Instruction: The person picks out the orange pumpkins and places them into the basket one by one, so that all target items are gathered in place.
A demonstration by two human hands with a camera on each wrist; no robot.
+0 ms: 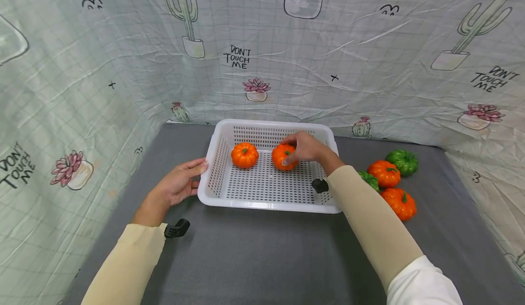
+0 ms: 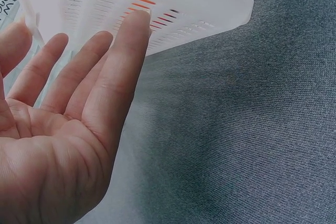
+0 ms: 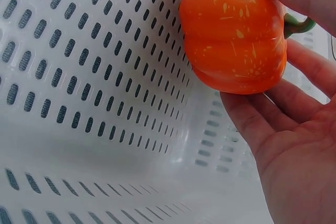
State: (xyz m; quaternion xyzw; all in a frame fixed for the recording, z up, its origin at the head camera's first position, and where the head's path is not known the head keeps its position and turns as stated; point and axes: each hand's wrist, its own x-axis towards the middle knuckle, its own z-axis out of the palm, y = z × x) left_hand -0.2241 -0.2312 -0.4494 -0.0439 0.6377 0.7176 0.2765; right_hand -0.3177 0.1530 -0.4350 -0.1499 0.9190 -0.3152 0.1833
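A white perforated plastic basket (image 1: pixel 266 204) stands on the grey cloth. My left hand (image 1: pixel 180 184) holds its left rim, thumb at the top edge. In the left wrist view, the fingers of the left hand (image 2: pixel 79 114) lie along the outer wall. Inside the basket, my right hand (image 1: pixel 305 147) grips an orange pumpkin (image 1: pixel 280 155) between thumb and fingers. The right wrist view shows that pumpkin (image 3: pixel 236 35) with its green stem toward the palm of the right hand (image 3: pixel 299 140). A second orange pumpkin (image 1: pixel 244 155) sits in the basket, left of the held one.
To the right of the basket, partly behind my right sleeve (image 1: pixel 369 218), lie two more orange pumpkins (image 1: pixel 384 173) and two green ones (image 1: pixel 403 162). A printed cloth (image 1: pixel 279 100) hangs at the back and sides of the grey tabletop (image 1: pixel 246 259).
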